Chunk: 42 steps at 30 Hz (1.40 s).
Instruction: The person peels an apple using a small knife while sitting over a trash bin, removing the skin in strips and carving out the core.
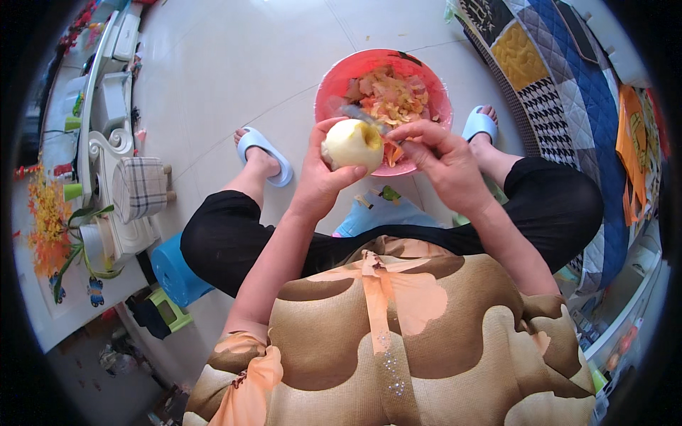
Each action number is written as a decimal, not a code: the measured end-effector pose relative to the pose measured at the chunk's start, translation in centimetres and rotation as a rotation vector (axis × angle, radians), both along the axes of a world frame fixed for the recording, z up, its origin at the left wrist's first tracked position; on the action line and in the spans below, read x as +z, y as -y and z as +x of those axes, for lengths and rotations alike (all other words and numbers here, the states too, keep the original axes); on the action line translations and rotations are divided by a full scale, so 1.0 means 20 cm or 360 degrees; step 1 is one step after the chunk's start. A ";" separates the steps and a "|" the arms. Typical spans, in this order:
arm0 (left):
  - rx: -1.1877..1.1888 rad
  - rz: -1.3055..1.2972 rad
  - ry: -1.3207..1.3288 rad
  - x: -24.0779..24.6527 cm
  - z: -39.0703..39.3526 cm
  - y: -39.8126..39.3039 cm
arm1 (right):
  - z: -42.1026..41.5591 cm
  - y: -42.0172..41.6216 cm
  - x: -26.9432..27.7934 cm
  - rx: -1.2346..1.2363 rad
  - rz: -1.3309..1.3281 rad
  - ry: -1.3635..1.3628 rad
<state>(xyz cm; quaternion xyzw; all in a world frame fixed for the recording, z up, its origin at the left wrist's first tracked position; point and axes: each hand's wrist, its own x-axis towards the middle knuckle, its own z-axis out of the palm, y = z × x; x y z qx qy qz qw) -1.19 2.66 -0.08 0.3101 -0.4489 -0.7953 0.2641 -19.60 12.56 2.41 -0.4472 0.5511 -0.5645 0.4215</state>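
Observation:
My left hand (322, 186) grips a pale, peeled round fruit (346, 145), probably an apple or a pear, with the thumb along its lower side. A yellowish hollow shows on the fruit's right end. In the fingers of my right hand (450, 170) is a small grey cutting tool (365, 116); it is blurred, and I cannot tell whether it is a knife or a peeler. Its grey end lies just beyond the hollow. Below both hands stands a pink bin (326, 90) with a thin plastic liner, holding yellowish and reddish peelings (397, 93).
My slippered feet flank the bin on the tiled floor (229, 64). A quilted patchwork cover (575, 128) drapes the furniture at right. At left are a checked stool (139, 183), a blue tub (178, 269), a green stool (173, 309) and a white cabinet with a potted plant (96, 247).

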 end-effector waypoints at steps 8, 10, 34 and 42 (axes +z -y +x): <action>-0.0043 -0.0513 0.0178 0.02 -0.01 0.00 | -0.08 0.02 -0.05 -0.0105 0.0266 0.0037; 0.0001 -0.0460 0.0185 0.01 -0.03 0.00 | -0.03 0.01 -0.03 -0.0100 0.0041 0.0011; -0.0046 0.0497 -0.0329 0.03 0.02 0.03 | -0.02 0.01 0.01 -0.0068 -0.0045 0.0090; -0.0370 0.0487 -0.0393 0.00 0.06 0.01 | -0.12 -0.01 -0.08 -0.0108 0.0114 0.0035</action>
